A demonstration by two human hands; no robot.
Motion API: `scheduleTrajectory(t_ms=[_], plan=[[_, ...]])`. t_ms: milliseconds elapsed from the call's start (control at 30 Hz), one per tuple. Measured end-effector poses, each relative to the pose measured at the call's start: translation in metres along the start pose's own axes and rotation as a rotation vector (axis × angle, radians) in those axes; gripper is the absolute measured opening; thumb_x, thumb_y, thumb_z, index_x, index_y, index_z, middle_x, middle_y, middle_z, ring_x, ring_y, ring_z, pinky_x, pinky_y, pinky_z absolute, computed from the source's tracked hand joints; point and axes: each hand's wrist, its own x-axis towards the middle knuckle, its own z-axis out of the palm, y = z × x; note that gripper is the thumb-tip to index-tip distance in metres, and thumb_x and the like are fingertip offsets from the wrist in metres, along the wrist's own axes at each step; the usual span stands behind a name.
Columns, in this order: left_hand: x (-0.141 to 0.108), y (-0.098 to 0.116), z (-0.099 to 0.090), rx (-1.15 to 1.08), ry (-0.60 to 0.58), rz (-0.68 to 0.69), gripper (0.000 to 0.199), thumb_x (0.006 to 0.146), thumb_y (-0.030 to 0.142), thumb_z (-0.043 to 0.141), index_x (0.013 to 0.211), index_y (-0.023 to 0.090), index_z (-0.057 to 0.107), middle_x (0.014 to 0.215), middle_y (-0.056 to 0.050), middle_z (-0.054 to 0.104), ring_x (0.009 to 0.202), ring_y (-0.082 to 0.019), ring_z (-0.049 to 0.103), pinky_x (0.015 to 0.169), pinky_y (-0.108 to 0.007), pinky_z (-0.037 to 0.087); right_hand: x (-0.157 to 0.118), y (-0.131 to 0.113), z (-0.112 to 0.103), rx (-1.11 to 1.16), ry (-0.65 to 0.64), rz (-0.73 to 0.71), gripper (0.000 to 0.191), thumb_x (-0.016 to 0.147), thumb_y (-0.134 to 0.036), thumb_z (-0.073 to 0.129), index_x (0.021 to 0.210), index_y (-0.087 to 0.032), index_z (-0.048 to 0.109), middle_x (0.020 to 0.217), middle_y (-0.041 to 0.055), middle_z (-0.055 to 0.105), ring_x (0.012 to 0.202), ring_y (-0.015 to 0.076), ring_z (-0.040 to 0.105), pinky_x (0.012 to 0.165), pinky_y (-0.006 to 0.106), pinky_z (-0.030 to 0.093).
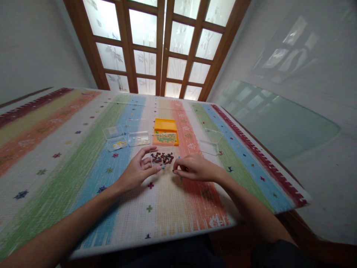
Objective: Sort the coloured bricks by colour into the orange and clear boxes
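My left hand grips the left side of a clear plastic box, thumb along the near edge and fingers behind. Inside the box lies a heap of small dark brown bricks, with a few blue bits among them. Just right of the box, my right hand is closed in a pinch, thumb against forefinger. A tiny dark piece shows at its fingertips; its exact shape is too small to make out. Small blue specks show near the right fingers.
Behind the brown bricks stands an open orange box with green pieces. To its left are two open clear boxes, one with yellow pieces, one with pale pieces. Another open clear box sits right on the striped tablecloth.
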Motion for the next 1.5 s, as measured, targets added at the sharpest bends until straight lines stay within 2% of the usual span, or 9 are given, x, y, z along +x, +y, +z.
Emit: scheduleTrajectory(t_ms=[100, 167, 333, 500, 767, 967, 1067, 1300, 1500], plan=[[-0.001, 0.001, 0.001, 0.001, -0.030, -0.013, 0.063, 0.078, 0.028, 0.087, 0.132, 0.025, 0.056, 0.146, -0.012, 0.058, 0.119, -0.027, 0.070, 0.110, -0.048, 0.054, 0.006, 0.002, -0.008, 0.008, 0.145, 0.039, 0.016, 0.101, -0.025, 0.057, 0.101, -0.017, 0.071, 0.073, 0.0007, 0.067, 0.064, 0.0126, 0.054, 0.064, 0.025, 0.032], [-0.001, 0.000, 0.001, -0.002, -0.055, -0.023, 0.063, 0.078, 0.028, 0.087, 0.131, 0.025, 0.055, 0.145, -0.012, 0.059, 0.119, -0.027, 0.071, 0.108, -0.048, 0.054, 0.013, 0.005, -0.008, -0.015, 0.180, 0.085, 0.016, 0.100, -0.023, 0.058, 0.102, -0.016, 0.072, 0.072, 0.0002, 0.066, 0.063, 0.0125, 0.053, 0.063, 0.025, 0.031], [-0.002, -0.003, 0.000, -0.018, -0.092, -0.040, 0.063, 0.077, 0.030, 0.088, 0.132, 0.027, 0.056, 0.147, -0.011, 0.056, 0.115, -0.026, 0.071, 0.105, -0.047, 0.056, 0.031, 0.010, 0.001, -0.169, 0.139, 0.191, 0.018, 0.099, -0.022, 0.059, 0.105, -0.016, 0.075, 0.081, 0.0052, 0.073, 0.069, 0.0153, 0.058, 0.062, 0.027, 0.027], [-0.002, -0.002, 0.001, -0.033, -0.100, -0.053, 0.062, 0.077, 0.029, 0.089, 0.131, 0.027, 0.057, 0.144, -0.011, 0.058, 0.116, -0.027, 0.071, 0.105, -0.047, 0.055, 0.034, 0.007, 0.003, -0.255, 0.121, 0.216, 0.026, 0.103, -0.026, 0.054, 0.101, -0.015, 0.077, 0.083, 0.0091, 0.076, 0.068, 0.0165, 0.058, 0.062, 0.029, 0.026], [-0.002, -0.004, 0.000, -0.061, -0.112, -0.044, 0.063, 0.078, 0.028, 0.089, 0.132, 0.026, 0.056, 0.149, -0.013, 0.056, 0.116, -0.026, 0.070, 0.104, -0.045, 0.055, 0.028, 0.001, -0.001, -0.075, 0.094, 0.029, 0.018, 0.099, -0.022, 0.063, 0.104, -0.018, 0.080, 0.080, 0.0053, 0.076, 0.068, 0.0145, 0.061, 0.064, 0.026, 0.032], [-0.001, -0.005, -0.001, -0.046, -0.121, -0.046, 0.064, 0.079, 0.029, 0.088, 0.133, 0.026, 0.055, 0.146, -0.012, 0.058, 0.114, -0.025, 0.071, 0.101, -0.043, 0.055, 0.033, 0.000, -0.002, -0.021, 0.054, 0.018, 0.018, 0.097, -0.015, 0.064, 0.105, -0.016, 0.080, 0.091, 0.0074, 0.080, 0.077, 0.0158, 0.068, 0.070, 0.025, 0.040], [-0.001, -0.005, -0.001, -0.053, -0.130, -0.047, 0.065, 0.079, 0.030, 0.088, 0.133, 0.026, 0.053, 0.138, -0.011, 0.063, 0.111, -0.024, 0.072, 0.100, -0.044, 0.055, 0.035, 0.000, -0.003, 0.025, 0.058, -0.002, 0.017, 0.096, -0.015, 0.065, 0.103, -0.017, 0.081, 0.094, 0.0081, 0.082, 0.080, 0.0168, 0.071, 0.074, 0.026, 0.044], [-0.002, -0.004, -0.001, -0.062, -0.139, -0.062, 0.067, 0.079, 0.031, 0.088, 0.134, 0.026, 0.051, 0.124, -0.008, 0.069, 0.108, -0.024, 0.072, 0.098, -0.043, 0.055, 0.038, 0.006, -0.003, 0.115, 0.041, -0.089, 0.021, 0.095, -0.013, 0.066, 0.108, -0.018, 0.082, 0.098, 0.0091, 0.083, 0.083, 0.0173, 0.074, 0.077, 0.026, 0.049], [-0.002, -0.003, 0.000, -0.058, -0.124, -0.048, 0.066, 0.078, 0.030, 0.089, 0.133, 0.026, 0.053, 0.126, -0.008, 0.068, 0.107, -0.024, 0.073, 0.098, -0.043, 0.056, 0.041, 0.010, -0.005, 0.165, 0.001, -0.129, 0.022, 0.095, -0.013, 0.068, 0.110, -0.020, 0.083, 0.101, 0.0084, 0.083, 0.085, 0.0170, 0.074, 0.080, 0.027, 0.050]])
